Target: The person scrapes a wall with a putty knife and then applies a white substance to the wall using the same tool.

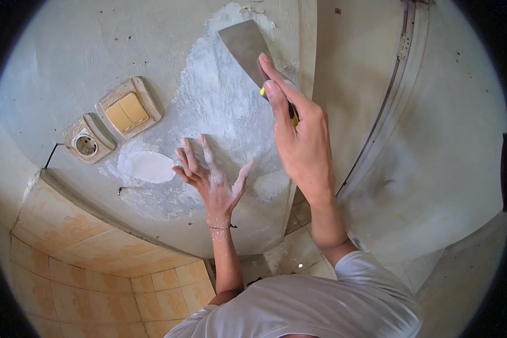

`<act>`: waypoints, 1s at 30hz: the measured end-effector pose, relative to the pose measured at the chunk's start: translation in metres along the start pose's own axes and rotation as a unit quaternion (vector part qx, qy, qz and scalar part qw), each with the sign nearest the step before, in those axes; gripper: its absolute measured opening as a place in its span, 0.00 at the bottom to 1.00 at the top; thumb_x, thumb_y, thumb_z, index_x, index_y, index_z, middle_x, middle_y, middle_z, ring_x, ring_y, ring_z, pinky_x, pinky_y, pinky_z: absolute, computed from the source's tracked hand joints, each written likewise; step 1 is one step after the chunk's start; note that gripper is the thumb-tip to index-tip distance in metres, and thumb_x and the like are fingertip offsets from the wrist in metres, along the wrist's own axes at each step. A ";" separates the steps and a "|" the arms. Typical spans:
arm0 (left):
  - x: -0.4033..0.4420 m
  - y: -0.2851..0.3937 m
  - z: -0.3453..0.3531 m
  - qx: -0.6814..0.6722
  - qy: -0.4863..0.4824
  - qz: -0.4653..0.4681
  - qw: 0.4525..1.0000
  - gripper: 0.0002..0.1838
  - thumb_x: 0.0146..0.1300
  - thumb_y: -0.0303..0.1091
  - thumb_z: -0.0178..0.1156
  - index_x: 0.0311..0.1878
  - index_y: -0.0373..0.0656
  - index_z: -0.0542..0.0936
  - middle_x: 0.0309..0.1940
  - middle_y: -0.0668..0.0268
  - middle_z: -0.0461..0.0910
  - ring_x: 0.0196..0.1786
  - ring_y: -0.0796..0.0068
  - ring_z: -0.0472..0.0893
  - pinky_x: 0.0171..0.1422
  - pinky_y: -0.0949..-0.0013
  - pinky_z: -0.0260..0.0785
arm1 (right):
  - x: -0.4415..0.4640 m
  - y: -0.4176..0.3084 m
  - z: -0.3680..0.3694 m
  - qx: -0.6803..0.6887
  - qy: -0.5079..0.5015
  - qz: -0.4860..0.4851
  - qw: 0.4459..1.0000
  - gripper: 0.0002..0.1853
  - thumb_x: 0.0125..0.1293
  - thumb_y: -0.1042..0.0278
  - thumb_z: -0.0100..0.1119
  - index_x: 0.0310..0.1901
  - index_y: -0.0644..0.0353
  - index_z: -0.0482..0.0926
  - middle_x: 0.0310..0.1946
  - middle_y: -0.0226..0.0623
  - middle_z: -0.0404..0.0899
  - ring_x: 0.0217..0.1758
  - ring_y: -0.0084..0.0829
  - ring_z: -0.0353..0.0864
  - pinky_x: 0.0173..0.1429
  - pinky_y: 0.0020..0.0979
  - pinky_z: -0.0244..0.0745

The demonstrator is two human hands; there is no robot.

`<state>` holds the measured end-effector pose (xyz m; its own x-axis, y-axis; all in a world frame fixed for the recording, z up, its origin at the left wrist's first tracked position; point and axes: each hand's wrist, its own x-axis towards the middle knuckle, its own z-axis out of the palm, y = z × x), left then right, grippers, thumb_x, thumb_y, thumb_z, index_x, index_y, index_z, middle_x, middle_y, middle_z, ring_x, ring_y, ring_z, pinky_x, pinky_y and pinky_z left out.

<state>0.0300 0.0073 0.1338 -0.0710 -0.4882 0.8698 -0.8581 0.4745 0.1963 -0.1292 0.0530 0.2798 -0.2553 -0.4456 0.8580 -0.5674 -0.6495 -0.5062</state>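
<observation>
My right hand [298,124] is wrapped round the black and yellow handle of a putty knife [245,48]. Its broad metal blade points up and left, over the upper part of the whitish scraped patch [225,107] on the wall; whether the blade touches the wall I cannot tell. My left hand [214,180], dusted with white powder, has its fingers spread at the lower part of that patch. Just left of its fingers is a smooth white oval spot [153,167] on the wall.
Left on the wall are a cream light switch [127,112] and a power socket [86,145]. A nail-like hook [120,190] sticks out below them. Orange-beige tiles [67,236] form a ledge at lower left. Right of the patch is a wall edge [308,56], then a door frame [388,96].
</observation>
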 end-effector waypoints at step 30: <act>0.000 -0.001 0.004 0.010 0.004 0.003 1.000 0.64 0.62 0.72 0.65 0.88 0.42 0.48 0.88 0.46 0.36 0.89 0.41 0.33 0.87 0.35 0.19 | 0.006 0.001 0.011 0.036 -0.012 -0.010 0.999 0.22 0.84 0.62 0.53 0.74 0.55 0.76 0.48 0.60 0.87 0.34 0.43 0.91 0.39 0.34 0.81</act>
<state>0.0287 0.0038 0.1320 -0.0731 -0.4798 0.8743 -0.8673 0.4634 0.1818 -0.1228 0.0435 0.2832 -0.2250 -0.4470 0.8657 -0.5139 -0.7004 -0.4953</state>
